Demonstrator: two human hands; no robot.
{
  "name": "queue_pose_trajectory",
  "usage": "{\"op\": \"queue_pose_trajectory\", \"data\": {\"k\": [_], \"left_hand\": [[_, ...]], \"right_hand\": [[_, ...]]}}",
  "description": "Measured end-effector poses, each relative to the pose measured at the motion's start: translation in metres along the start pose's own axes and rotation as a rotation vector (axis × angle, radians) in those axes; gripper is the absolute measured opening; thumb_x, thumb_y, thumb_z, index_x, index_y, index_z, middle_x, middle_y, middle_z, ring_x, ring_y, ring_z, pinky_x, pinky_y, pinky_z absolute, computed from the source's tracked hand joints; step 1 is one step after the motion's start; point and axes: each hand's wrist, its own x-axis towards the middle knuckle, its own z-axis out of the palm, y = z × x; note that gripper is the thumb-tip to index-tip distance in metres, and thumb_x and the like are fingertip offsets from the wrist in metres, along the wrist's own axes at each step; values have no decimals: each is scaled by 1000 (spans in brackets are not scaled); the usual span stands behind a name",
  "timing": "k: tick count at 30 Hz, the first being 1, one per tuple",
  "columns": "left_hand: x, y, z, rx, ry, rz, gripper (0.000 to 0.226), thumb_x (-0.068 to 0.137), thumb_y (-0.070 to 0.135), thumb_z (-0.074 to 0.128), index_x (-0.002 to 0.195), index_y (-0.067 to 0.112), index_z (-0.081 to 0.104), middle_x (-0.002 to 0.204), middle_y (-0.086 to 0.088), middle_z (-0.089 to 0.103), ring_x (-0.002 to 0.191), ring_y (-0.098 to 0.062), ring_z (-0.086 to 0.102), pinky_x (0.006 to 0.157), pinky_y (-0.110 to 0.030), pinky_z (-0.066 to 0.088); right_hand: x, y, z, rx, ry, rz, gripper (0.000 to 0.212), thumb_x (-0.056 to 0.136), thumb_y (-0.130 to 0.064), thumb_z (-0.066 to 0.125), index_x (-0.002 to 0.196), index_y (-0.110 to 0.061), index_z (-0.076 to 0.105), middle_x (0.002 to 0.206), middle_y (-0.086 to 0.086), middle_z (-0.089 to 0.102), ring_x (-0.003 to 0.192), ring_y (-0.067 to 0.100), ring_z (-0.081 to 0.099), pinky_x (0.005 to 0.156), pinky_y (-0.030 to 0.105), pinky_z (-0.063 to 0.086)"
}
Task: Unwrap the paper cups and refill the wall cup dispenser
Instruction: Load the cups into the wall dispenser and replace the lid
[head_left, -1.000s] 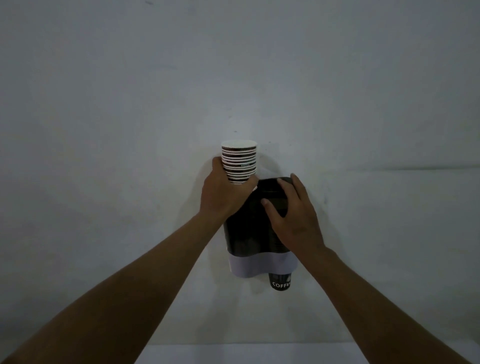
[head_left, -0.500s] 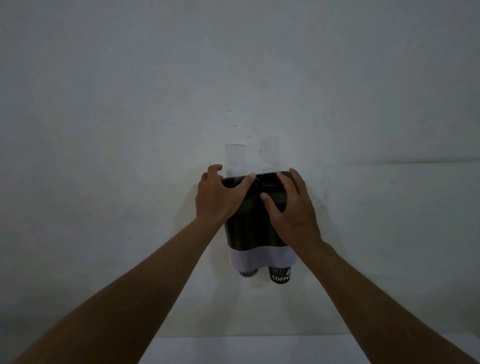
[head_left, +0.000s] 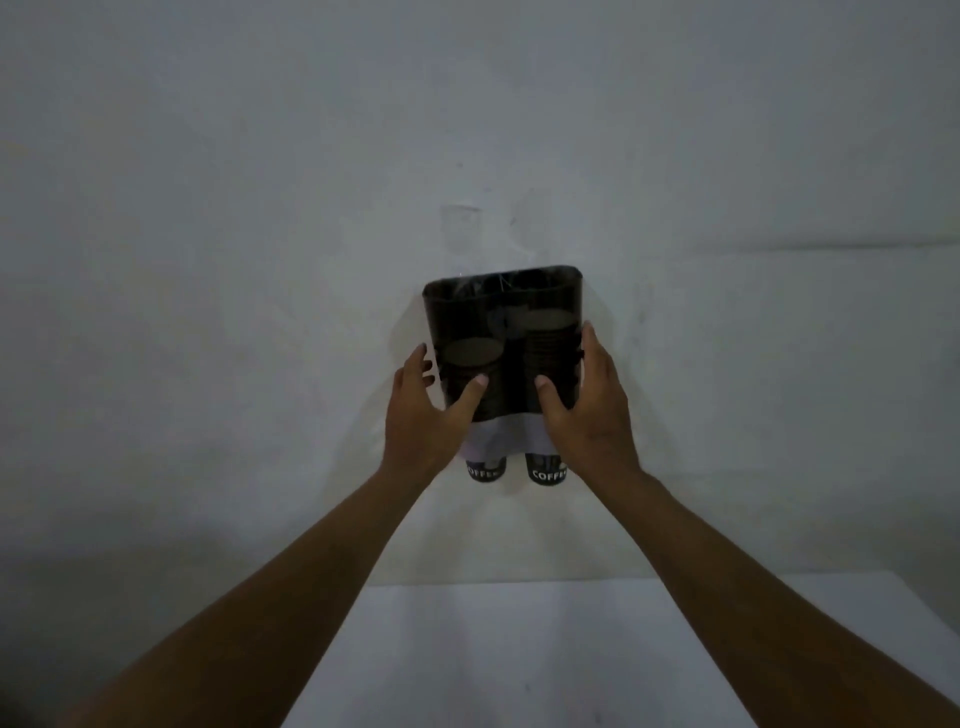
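Flanking the smooth, dark, translucent wall dispenser (head_left: 501, 312), spread left hand (head_left: 423, 415) at nine o'clock, spread right hand (head_left: 589, 410) at three.

I count one wall dispenser (head_left: 506, 306) at twelve o'clock, holding two stacks of cups (head_left: 511, 358). Two cup bottoms (head_left: 546, 470) poke out below, at six o'clock of it, and my two hands (head_left: 592, 410) flank it.
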Motion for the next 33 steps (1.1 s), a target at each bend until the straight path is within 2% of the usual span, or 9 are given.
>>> {"op": "queue_pose_trajectory", "data": {"k": [2,4,9,14,18,21,24,27,33], "left_hand": [[-11,-17,6,-7,-42,-51,85,85,35,75,154,16,30,149,-5,46,125,-14,50,93,-27,42],[-23,-33,12,-10,-89,-105,82,86,26,74,154,16,29,149,-5,45,126,-14,49,92,-25,40],[-40,-64,28,19,-181,-235,78,85,27,77,150,17,36,142,-1,53,121,-16,53,91,-25,42],[-39,-85,41,15,-243,-262,74,79,21,81,143,21,45,134,3,59,119,-14,56,95,-29,48],[-33,-92,49,-73,-274,-281,68,78,14,82,139,22,52,132,4,64,124,-16,57,104,-42,51],[-28,-97,55,-128,-281,-289,54,79,12,82,126,26,59,122,9,69,117,-15,62,95,-34,54],[-26,-97,57,-161,-250,-292,39,78,20,84,110,31,64,105,12,74,99,-12,70,83,-25,57],[-26,-98,58,-166,-223,-275,42,75,19,86,113,21,68,102,6,76,92,-12,72,84,-27,59],[-30,-99,65,-124,-189,-263,60,75,23,87,127,16,58,118,1,71,106,-18,67,95,-35,57]], "right_hand": [[-15,13,0,49,3,113,73,95,-25,60,156,-20,20,156,4,35,141,16,35,109,25,31],[-29,27,1,74,-1,210,66,96,-26,58,154,-19,27,154,4,40,139,17,39,113,32,34],[-51,64,5,12,-67,371,51,93,-20,61,141,-17,46,137,3,56,127,19,51,105,34,43],[-47,81,16,20,-185,464,63,88,-31,71,144,-19,45,140,3,54,129,19,50,102,29,41],[-43,88,26,100,-269,457,69,80,-24,80,139,-24,43,131,-6,56,122,16,53,92,23,40],[-42,94,34,154,-276,466,76,77,-19,83,138,-26,39,118,-14,53,106,9,52,84,19,41],[-45,100,39,150,-235,429,75,77,-17,83,138,-25,40,115,-15,53,103,6,51,77,7,39],[-45,106,42,160,-234,410,72,79,-18,81,139,-27,41,115,-17,54,104,4,52,80,7,39],[-48,115,42,165,-272,366,71,81,-18,79,140,-30,41,118,-15,58,105,7,57,86,15,43]]}}
